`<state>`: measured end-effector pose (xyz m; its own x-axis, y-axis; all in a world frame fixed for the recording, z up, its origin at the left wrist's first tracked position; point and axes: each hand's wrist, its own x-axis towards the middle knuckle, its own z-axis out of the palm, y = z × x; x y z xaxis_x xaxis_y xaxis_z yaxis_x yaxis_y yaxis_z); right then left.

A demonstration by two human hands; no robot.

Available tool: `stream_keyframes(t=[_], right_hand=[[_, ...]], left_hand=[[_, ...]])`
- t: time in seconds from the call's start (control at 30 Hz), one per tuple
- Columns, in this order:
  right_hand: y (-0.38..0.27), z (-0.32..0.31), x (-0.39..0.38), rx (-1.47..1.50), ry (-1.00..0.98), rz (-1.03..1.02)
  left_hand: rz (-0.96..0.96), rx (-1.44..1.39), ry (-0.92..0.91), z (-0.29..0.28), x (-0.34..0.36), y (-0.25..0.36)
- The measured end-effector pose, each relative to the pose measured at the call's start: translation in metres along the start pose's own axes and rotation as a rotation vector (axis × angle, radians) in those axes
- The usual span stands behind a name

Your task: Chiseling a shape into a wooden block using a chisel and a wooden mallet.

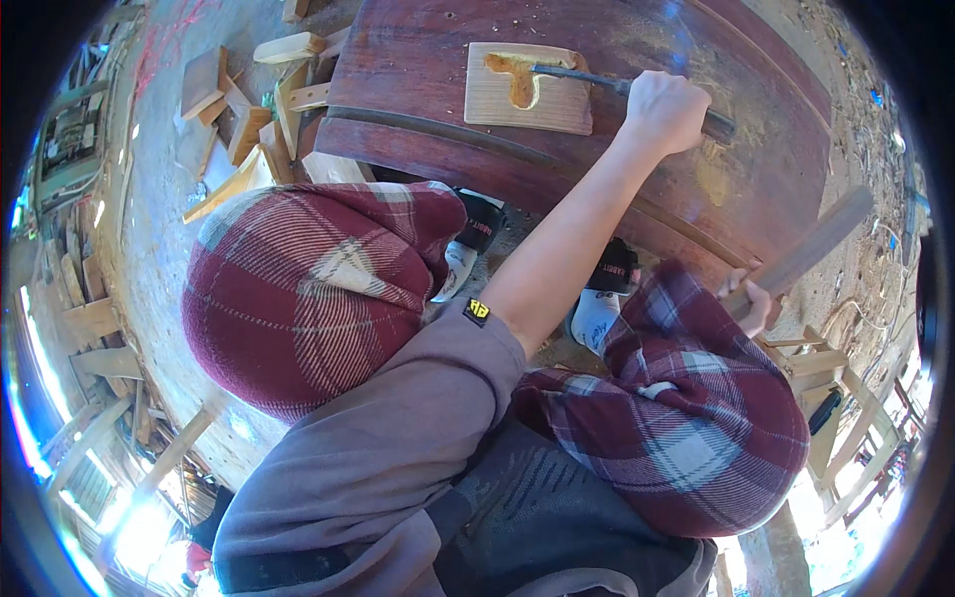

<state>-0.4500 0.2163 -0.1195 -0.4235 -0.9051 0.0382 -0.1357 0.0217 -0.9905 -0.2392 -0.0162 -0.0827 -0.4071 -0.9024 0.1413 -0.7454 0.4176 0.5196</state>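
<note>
My left arm crosses in front of me, and my left hand [668,111] is closed around a chisel [582,76]. The chisel lies at a low slant, its dark blade pointing left. Its tip rests in a roughly T-shaped hollow cut into a pale wooden block [485,109], which lies flat on a dark reddish wooden bench [418,90]. Beside my right knee, my right hand [753,303] grips a brown wooden bar [821,237] near its lower end. The bar is tilted up to the right, apart from the chisel. My right forearm is hidden behind the knee.
Several wood offcuts [244,129] are heaped left of the bench. My knees in plaid trousers [318,289] flank the near side. Wooden pieces and a frame [846,398] stand at the right. Fine yellowish sawdust [716,179] lies on the bench.
</note>
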Motion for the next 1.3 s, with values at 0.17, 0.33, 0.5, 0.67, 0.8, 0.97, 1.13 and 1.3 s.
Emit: stream_keyframes(t=[0.17, 0.33, 0.5, 0.67, 0.8, 0.97, 1.13, 1.3], right_hand=[[-0.034, 0.060, -0.008, -0.232, -0.146, 0.269], [-0.067, 0.062, -0.005, 0.528, 0.221, 0.426], [-0.013, 0.049, -0.007, -0.394, -0.387, 0.034], [-0.051, 0.038, 0.003, 0.181, -0.042, 0.473], [-0.016, 0.045, 0.003, -0.484, -0.115, -0.514], [-0.045, 0.051, -0.005, -0.075, -0.131, 0.355], [-0.084, 0.051, -0.003, 0.312, 0.178, 0.437], [-0.064, 0.046, -0.004, 0.078, 0.011, 0.448]], left_hand=[[-0.066, 0.071, -0.055, 0.007, -0.003, -0.012], [-0.042, 0.043, -0.015, 0.003, -0.008, -0.015], [-0.063, 0.158, -0.080, 0.012, -0.009, -0.025], [-0.067, 0.082, -0.101, 0.000, -0.004, -0.019], [-0.058, 0.085, -0.074, 0.003, -0.001, -0.013], [-0.051, 0.053, -0.056, -0.002, -0.005, -0.009], [-0.005, -0.035, -0.087, -0.001, -0.005, 0.009], [0.059, -0.212, 0.035, -0.018, -0.003, 0.048]])
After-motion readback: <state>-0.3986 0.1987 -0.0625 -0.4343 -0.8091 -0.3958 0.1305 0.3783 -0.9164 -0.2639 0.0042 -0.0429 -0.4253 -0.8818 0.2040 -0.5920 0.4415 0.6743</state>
